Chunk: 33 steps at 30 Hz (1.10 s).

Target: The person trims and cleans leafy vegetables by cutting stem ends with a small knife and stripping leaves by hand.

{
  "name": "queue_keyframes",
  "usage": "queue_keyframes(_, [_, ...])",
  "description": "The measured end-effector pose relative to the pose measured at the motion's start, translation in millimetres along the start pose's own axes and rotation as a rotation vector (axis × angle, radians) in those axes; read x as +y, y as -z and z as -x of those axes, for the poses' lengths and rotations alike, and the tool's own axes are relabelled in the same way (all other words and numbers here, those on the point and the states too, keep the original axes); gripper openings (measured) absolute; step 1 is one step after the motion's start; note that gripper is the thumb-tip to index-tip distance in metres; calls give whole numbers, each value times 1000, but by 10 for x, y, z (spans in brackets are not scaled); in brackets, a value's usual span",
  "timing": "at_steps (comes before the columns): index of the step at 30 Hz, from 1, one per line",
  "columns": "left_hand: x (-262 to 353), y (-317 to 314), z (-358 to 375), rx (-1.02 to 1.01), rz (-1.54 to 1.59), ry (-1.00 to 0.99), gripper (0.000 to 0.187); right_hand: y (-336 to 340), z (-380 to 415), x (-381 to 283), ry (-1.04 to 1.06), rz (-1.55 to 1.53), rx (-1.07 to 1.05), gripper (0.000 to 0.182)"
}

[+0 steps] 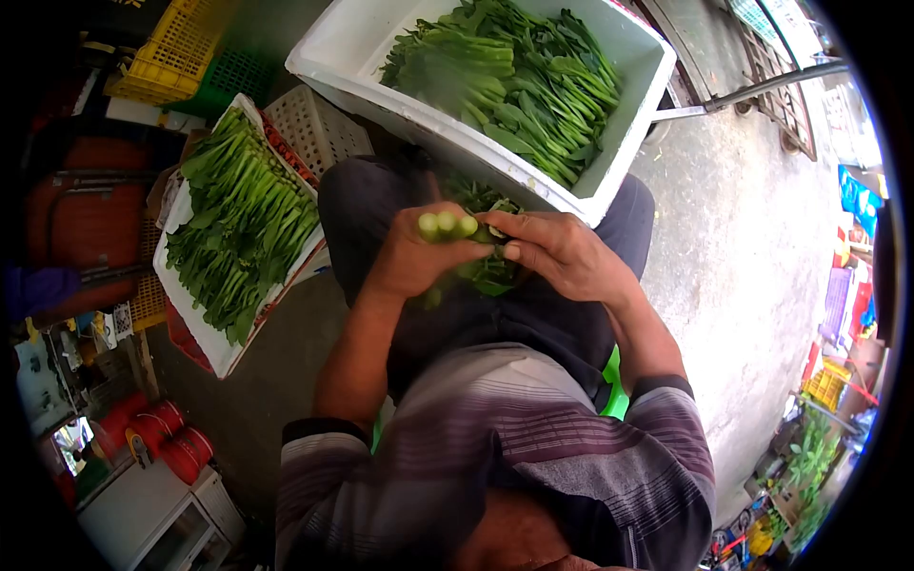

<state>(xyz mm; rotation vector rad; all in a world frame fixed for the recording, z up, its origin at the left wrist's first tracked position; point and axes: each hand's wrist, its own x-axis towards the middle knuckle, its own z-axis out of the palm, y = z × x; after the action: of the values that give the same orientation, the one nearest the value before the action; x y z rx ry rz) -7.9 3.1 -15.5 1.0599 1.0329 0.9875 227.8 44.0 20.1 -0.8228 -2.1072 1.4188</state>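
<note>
My left hand (411,252) is wrapped round a small bunch of green vegetable stems (447,226), their pale cut ends facing up. Close against it, my right hand (571,255) is closed, thumb and fingers pinching at the side of the bunch. A dark, narrow shape shows between its fingertips; I cannot tell what it is. Below both hands, loose green leaves (493,284) lie between my knees. Just beyond my hands stands a white foam box (328,67) of leafy greens (547,105), its near corner over my right thigh.
To my left, a white foam tray (226,359) holds more greens (243,214) in rows, beside a pale perforated crate (314,133). Yellow crates (176,52) stand farther back. A metal trolley handle (752,90) reaches in at the right over the concrete floor (728,266).
</note>
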Motion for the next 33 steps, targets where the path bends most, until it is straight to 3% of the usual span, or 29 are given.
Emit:
queue_keyframes(5, [-58,-56,-7,0,7,-9,19,-43,67,74,-5,-59,44,38])
queue_keyframes(11, [-161,-102,-37,10,8,-2,19,-3,144,32,-69,82,20,39])
queue_keyframes(14, [-120,-47,-23,59,92,11,17,-46,278,249,-93,-66,169,38])
queue_keyframes(17, [-117,0,-52,85,170,7,17,42,345,97,-265,-144,98,41])
queue_keyframes(21, [-137,-104,-79,55,179,30,16,-37,187,83,-214,-202,257,34])
queue_keyframes(22, [-128,-137,-84,35,177,39,16,-17,133,23,-307,-252,226,25])
queue_keyframes(25, [-88,-165,-79,-12,162,69,15,-99,-43,84,-150,-241,249,25])
queue_keyframes(27, [-92,-151,-96,-53,154,100,17,-124,-96,95,-210,-304,237,21])
queue_keyframes(31, [-173,-136,-124,-18,165,107,16,-122,-82,191,-343,-336,160,18])
queue_keyframes(33, [-199,-145,-143,44,153,120,18,-119,-76,168,-294,-296,162,17])
